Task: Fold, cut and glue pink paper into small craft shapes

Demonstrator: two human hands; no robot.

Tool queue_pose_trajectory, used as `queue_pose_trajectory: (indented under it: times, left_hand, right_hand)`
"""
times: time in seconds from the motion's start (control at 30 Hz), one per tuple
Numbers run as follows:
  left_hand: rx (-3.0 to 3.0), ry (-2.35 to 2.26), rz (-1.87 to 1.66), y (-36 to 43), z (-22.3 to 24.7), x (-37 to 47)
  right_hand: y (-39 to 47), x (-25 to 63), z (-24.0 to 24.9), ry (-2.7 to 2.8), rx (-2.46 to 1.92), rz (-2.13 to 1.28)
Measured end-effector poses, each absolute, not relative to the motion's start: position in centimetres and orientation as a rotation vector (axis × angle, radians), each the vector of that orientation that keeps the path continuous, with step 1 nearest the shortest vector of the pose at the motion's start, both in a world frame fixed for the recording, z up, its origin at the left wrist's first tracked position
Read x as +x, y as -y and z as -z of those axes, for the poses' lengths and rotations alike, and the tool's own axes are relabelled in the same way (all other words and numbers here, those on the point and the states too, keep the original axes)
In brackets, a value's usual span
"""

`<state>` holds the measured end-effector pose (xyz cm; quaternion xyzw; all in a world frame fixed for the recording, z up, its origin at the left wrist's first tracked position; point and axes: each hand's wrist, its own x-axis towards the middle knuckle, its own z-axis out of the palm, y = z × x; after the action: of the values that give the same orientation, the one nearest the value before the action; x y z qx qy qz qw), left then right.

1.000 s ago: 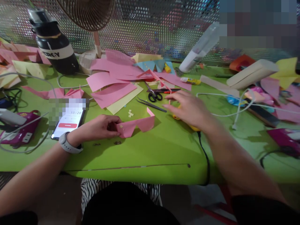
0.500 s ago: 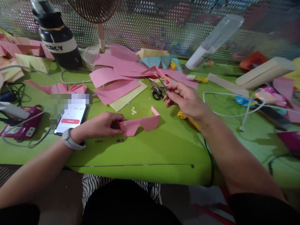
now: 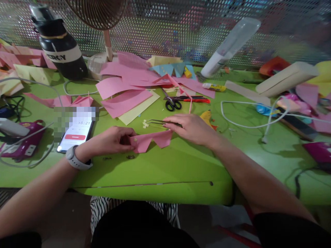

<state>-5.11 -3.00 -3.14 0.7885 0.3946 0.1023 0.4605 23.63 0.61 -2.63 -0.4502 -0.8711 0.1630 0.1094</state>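
Fingers of the left hand [image 3: 115, 139] pinch the left end of a pink paper cutout [image 3: 148, 139] above a green table [image 3: 168, 168]. Yellow paper bits [image 3: 145, 123] lie at its twelve o'clock, just beside the tips of tweezers [image 3: 160, 122] gripped narrowly by the right hand [image 3: 190, 129], which hides the cutout's right end. A phone [image 3: 77, 129] rests at nine o'clock, scissors [image 3: 173, 104] at one, a yellow tool [image 3: 206, 118] at two.

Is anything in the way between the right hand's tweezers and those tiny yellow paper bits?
Nothing visible is. The tweezers in the right hand have their tips right beside the pale yellow bits; whether they touch, I can't tell. The pink paper cutout in the left hand is on the near side, not between them.
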Motion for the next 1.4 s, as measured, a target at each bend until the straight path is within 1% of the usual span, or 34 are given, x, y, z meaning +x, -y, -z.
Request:
queue_pose_trajectory:
  times: [0.27,0.93,1.23,1.4]
  left_hand:
    - [1.895,-0.938,-0.261,3.0,3.1,-5.2]
    - [1.932,-0.933,-0.273,2.9,3.3,-5.2]
    - [1.902,-0.946,-0.249,3.0,3.0,-5.1]
    - [1.895,-0.945,-0.263,3.1,2.9,-5.0]
  right_hand:
    - [-1.4,24.1,2.3,2.598,-1.347,-0.484]
    - [-2.8,23.9,1.9,2.556,-1.45,-0.848]
    - [-2.5,23.7,1.9,2.569,-1.488,-0.756]
    - [-2.6,23.8,2.0,2.566,-1.461,-0.789]
